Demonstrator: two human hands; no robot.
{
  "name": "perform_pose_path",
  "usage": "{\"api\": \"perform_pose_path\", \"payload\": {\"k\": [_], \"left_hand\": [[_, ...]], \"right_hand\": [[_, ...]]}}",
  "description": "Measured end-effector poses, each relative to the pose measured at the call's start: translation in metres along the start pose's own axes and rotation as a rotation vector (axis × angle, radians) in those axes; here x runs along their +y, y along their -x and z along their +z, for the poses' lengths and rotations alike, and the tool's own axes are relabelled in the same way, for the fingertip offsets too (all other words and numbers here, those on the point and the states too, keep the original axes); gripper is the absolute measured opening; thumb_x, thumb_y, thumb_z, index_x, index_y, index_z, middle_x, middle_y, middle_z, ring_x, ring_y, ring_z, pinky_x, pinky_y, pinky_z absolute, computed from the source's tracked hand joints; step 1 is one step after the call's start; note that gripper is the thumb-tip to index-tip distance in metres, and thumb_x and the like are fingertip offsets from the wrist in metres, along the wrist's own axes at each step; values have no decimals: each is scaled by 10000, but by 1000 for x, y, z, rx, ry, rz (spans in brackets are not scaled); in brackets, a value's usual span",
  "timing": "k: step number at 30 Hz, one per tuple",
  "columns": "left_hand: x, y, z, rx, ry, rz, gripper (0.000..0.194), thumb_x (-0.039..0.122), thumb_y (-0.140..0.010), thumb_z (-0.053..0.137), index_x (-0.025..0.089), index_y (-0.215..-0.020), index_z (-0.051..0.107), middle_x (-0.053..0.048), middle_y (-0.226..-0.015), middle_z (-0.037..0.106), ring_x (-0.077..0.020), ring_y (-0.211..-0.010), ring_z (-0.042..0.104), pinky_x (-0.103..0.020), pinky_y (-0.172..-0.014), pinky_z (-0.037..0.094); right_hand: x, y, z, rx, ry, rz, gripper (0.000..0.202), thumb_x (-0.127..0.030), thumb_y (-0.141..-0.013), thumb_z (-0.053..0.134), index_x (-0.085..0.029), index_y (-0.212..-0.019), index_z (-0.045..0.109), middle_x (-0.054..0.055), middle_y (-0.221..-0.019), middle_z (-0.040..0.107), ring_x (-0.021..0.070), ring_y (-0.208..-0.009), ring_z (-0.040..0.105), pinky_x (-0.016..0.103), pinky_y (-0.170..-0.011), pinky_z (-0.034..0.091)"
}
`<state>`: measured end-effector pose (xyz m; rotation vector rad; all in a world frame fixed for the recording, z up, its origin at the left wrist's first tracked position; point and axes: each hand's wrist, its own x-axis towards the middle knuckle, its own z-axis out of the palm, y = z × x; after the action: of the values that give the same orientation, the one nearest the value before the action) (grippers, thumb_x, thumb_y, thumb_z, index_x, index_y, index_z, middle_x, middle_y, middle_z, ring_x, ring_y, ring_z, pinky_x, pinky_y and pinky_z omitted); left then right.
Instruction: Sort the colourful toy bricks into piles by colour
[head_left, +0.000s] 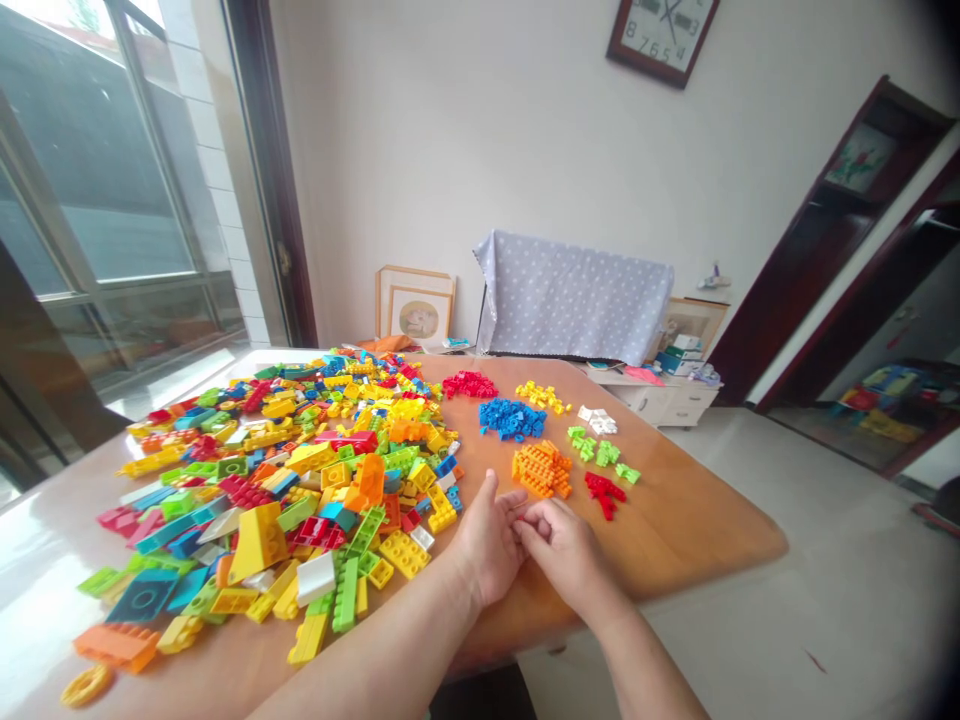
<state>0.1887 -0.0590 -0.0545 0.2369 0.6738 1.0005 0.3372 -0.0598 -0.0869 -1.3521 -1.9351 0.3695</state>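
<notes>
Cupping left hand (pixel 491 550) palm-up against pinched right hand (pixel 561 548); can't tell if grasping anything. See orange studded plastic bricks (pixel 541 470) just beyond both hands, heap of multicoloured plastic blocks (pixel 311 458) left of left hand.

mixed bricks (pixel 259 540): many colours, jumbled heap, left | blue bricks (pixel 513 420): pile, centre | red bricks (pixel 469 384): pile behind blue | orange bricks (pixel 541 470): cluster, nearer side | yellow bricks (pixel 543 398), white bricks (pixel 600 421), green bricks (pixel 607 454): small groups, right | red clump (pixel 604 494): beside orange

the blocks (pixel 259 540) are glossy, studded plastic; the table (pixel 697 530) looks smooth, shiny wood; the drape (pixel 577 290) is matt cloth.
</notes>
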Motion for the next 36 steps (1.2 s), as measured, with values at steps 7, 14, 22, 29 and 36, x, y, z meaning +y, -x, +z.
{"api": "perform_pose_path", "payload": {"k": [7, 14, 22, 29, 36], "left_hand": [[1, 0, 0, 0, -4, -10, 691, 736, -945, 413, 122, -1219, 576, -142, -1081, 677, -246, -1015, 678, -332, -893, 532], [3, -4, -2, 69, -14, -46, 719, 755, -926, 425, 122, -1223, 595, -207, -1300, 622, -287, -1240, 601, -388, -1040, 500], [2, -2, 0, 73, -31, -35, 666, 724, -930, 466, 126, -1187, 608, -197, -1322, 627, -286, -1247, 604, -389, -1081, 482], [-2, 3, 2, 97, -65, 0, 594, 675, -928, 527, 121, -1115, 632, -182, -1256, 647, -269, -1191, 620, -361, -1062, 487], [-2, 26, 1, -7, -295, 159, 365, 509, -889, 683, 149, -954, 690, -126, -1054, 707, -221, -1004, 674, -363, -1004, 473]], "right_hand": [[8, -6, 4, -2, -54, 12, 182, -326, -917, 583, -212, -813, 679, 29, -773, 679, 174, -699, 607, 271, -647, 453], [67, -12, -39, 307, 123, 271, 308, -460, -899, 542, -208, -947, 714, 80, -909, 759, 236, -809, 664, 310, -712, 465], [107, -10, -69, 244, 410, 538, 335, -463, -923, 496, -246, -941, 750, 90, -877, 769, 246, -764, 668, 302, -610, 399], [111, -8, -68, 229, 393, 560, 366, -491, -924, 478, -268, -1004, 757, 94, -952, 787, 259, -759, 666, 317, -610, 397], [121, -1, -68, 336, 332, 534, 420, -558, -896, 506, -249, -1055, 742, 110, -916, 778, 282, -724, 659, 357, -640, 436]]}}
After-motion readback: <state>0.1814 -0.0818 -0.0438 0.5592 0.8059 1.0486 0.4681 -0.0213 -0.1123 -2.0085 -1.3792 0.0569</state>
